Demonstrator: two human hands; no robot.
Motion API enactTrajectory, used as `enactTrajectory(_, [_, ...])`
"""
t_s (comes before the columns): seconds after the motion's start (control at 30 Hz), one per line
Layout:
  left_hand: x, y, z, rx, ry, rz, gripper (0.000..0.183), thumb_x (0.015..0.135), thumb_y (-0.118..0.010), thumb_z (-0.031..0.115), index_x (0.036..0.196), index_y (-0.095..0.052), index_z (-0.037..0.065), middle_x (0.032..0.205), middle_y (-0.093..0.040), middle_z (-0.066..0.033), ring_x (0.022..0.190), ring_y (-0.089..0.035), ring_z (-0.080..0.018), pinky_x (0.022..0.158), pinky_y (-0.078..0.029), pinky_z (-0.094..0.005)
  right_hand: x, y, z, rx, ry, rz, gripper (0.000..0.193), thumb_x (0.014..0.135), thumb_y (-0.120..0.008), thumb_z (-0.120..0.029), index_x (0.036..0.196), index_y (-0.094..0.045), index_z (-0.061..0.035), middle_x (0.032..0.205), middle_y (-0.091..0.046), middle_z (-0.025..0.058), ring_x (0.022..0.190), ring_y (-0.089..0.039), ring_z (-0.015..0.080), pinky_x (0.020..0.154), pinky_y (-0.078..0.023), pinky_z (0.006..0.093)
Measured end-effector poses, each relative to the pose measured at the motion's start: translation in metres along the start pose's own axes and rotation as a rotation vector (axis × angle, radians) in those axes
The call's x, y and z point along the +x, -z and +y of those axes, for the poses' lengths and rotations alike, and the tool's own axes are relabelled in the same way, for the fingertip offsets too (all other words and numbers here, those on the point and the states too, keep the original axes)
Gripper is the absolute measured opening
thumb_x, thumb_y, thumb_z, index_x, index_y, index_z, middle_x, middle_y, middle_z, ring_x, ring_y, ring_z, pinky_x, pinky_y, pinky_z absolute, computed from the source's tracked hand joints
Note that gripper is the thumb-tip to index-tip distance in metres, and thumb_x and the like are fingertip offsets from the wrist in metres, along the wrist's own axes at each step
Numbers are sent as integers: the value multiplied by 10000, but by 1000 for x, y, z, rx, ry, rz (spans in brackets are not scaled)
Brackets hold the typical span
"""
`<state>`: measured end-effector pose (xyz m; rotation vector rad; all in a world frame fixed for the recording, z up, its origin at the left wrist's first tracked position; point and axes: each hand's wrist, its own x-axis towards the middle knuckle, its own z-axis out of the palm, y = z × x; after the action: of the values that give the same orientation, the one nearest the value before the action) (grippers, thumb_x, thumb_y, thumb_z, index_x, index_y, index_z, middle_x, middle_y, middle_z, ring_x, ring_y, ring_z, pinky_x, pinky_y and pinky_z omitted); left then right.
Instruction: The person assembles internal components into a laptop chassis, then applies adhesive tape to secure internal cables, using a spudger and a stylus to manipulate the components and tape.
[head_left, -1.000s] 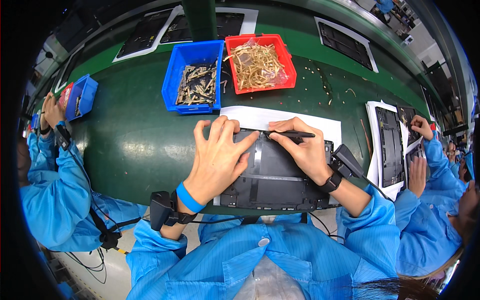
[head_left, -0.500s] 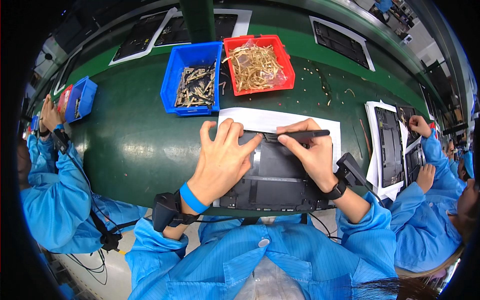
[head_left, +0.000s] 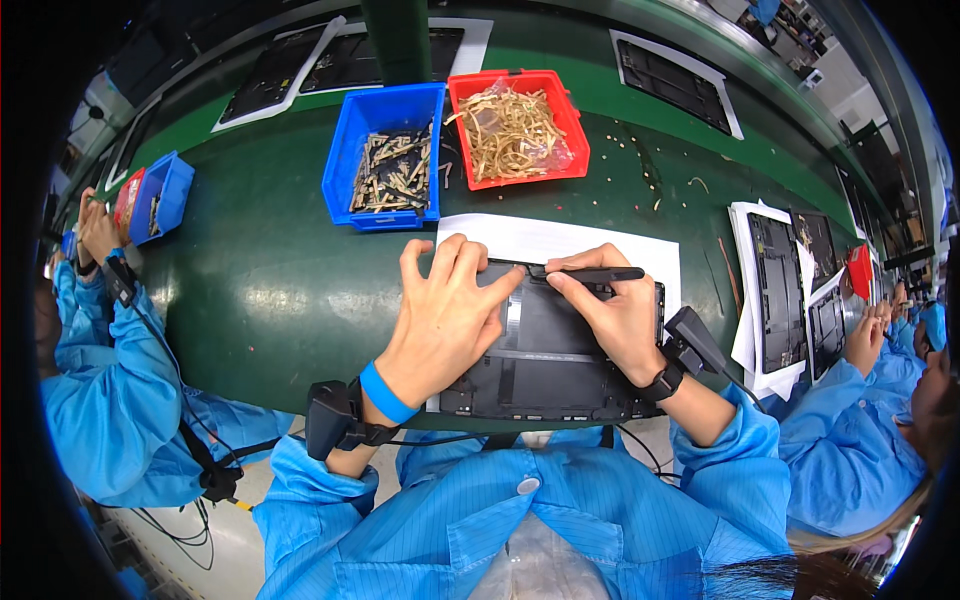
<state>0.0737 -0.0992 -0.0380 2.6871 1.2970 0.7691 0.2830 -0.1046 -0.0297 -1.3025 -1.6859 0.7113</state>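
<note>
The black panel lies near frame centre. At its upper edge, my right hand pinches the black tool, now shifted slightly left; work apparently remains localised there. My left hand is spread, index fingertip on the panel, gripping nothing visible.

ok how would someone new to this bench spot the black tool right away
On the green bench, find the white paper under the dark panel. At the panel's far edge, the right hand holds the tool. It is slim and pen-like, unlike the broad, flat panel.
</note>
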Motion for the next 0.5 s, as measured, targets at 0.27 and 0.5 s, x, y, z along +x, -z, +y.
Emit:
enactTrajectory(0.27, [-1, 0, -2, -22, -4, -6, 411, 743, -689, 111, 1151, -684, 161, 1022, -488, -74, 1111, -472, -247, 964, -284, -493, 8, 0, 11, 199, -206, 67, 146, 849, -752, -96, 885, -677, 24, 814, -716, 85, 762, -679, 117, 672, -536, 259])
enactTrajectory(0.5, [-1, -1, -3, -19, -5, -10, 422, 741, -686, 111, 1159, -684, 172, 1012, -485, -72, 1095, -473, -246, 959, -286, -493, 7, 3, 1, -43, -102, 10, 148, 851, -746, -93, 902, -674, 26, 848, -731, 101, 754, -697, 133, 660, -543, 264])
